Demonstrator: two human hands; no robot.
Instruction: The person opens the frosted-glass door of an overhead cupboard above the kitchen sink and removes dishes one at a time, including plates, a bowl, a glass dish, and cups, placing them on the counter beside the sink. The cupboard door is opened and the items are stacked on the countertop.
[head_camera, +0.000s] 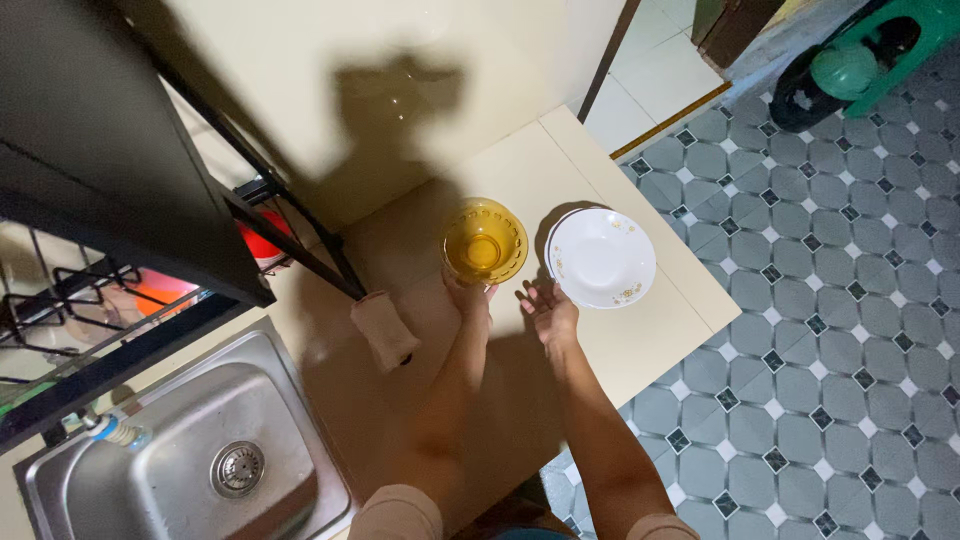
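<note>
One amber glass bowl (485, 241) sits on the cream surface (660, 330), pretty much in the middle of it, and the left hand (470, 296) has it by the near rim, fingers curled onto the edge so it's holding the bowl. Just beside it on the right there's one white bowl (601, 257) with little gold flower prints round the inside, the two close together but I can't tell if they actually touch. The right hand (548, 305) is at the near edge of that white one, palm up-ish, fingers loosely spread and not gripping anything, fingertips about at the rim. So that's two bowls total, one amber, one white. To the left of the hands there's one small tan roll-shaped thing (384, 329) standing by the leg of a black rack (300, 240), can't say what it is. Something red (262, 245) sits low behind that rack leg, partly hidden. Further left, a steel sink (180, 450) with one round drain, and one small bottle (115, 430) with a blue cap lying by its back corner. On the right the floor (830, 300) is grey tile with small dark diamonds, and up in the top corner one green stool (890, 40) with a round green lid-like thing next to it.
</note>
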